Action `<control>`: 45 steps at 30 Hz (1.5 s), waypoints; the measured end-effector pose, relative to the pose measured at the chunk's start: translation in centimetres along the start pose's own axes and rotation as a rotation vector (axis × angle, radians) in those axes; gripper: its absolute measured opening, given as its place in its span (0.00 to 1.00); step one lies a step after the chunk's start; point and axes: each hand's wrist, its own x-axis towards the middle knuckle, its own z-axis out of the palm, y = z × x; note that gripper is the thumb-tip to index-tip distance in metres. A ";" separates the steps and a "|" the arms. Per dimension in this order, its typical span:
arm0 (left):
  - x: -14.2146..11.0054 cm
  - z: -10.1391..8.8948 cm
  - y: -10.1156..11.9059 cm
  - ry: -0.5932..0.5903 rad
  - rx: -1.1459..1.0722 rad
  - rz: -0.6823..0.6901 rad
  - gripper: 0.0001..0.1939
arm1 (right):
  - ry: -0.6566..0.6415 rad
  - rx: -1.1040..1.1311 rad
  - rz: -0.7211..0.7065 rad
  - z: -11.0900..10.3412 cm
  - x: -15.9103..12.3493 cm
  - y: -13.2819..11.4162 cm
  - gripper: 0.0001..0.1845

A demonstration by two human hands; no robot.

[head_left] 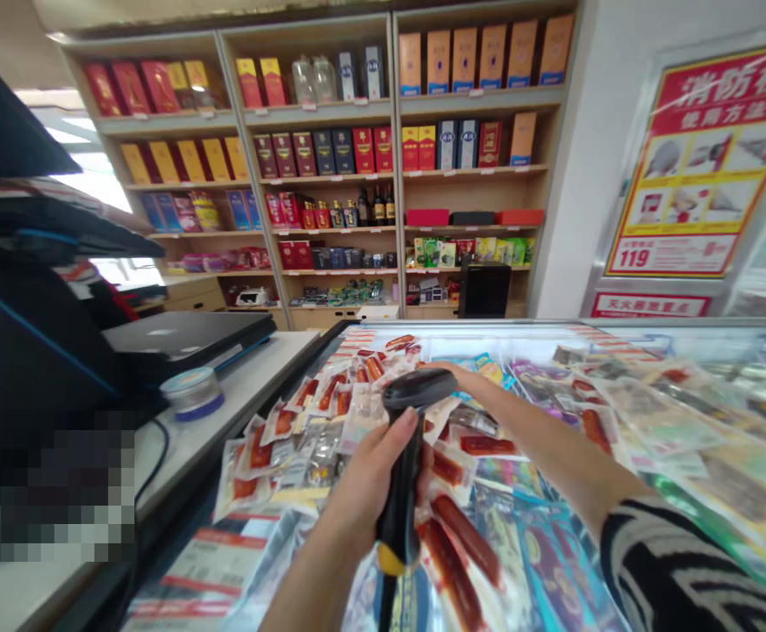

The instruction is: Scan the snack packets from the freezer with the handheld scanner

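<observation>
My left hand (383,465) is wrapped round the grip of a black barcode scanner (399,509) with a yellow band near its base. The scanner stands upright over an open display case, its head tilted toward the far side. My right hand (460,377) reaches in from the right, just behind the scanner head. Its fingers are hidden there, so I cannot tell what they touch. Vacuum-packed sausages (452,562) lie below the scanner, and more sausage packs (330,395) spread out to the left and beyond.
At left, a counter (225,439) carries a round tub (191,391), a flat black device (189,338) and dark equipment. Shelves (330,167) of boxes and bottles line the back wall. A red poster (705,167) hangs at right. Flat food packs (678,421) fill the case's right side.
</observation>
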 end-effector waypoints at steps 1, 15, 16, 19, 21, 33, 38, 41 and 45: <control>0.1 -0.1 0.0 -0.020 -0.012 -0.004 0.17 | 0.000 0.020 -0.001 -0.8 -1.4 -0.3 0.17; -1.4 2.3 -1.0 -0.279 -0.008 -0.066 0.18 | 0.370 -0.109 0.320 0.8 -16.2 -7.3 0.16; -1.3 2.2 -1.0 -0.269 -0.003 -0.057 0.18 | 0.408 -0.086 0.364 1.0 -15.5 -7.7 0.16; -1.1 1.9 -0.8 -0.227 0.020 -0.046 0.19 | 0.528 0.073 0.407 0.3 -15.3 -7.1 0.19; -1.0 1.8 -0.7 -0.195 0.026 -0.037 0.19 | 0.630 0.182 0.383 -1.1 -16.5 -5.8 0.24; -0.2 1.7 -1.5 -0.220 0.061 -0.007 0.20 | 0.875 0.216 0.495 -3.2 -20.0 -2.4 0.18; -0.1 1.7 -1.5 -0.221 0.054 0.010 0.18 | 0.909 0.201 0.470 -2.8 -20.0 -2.1 0.17; -0.4 1.9 -1.4 -0.222 0.048 -0.006 0.18 | 0.935 0.172 0.492 -2.6 -20.0 -1.8 0.18; -0.8 2.1 -1.4 -0.254 0.033 -0.050 0.20 | 0.961 0.107 0.519 -2.4 -20.0 -1.6 0.17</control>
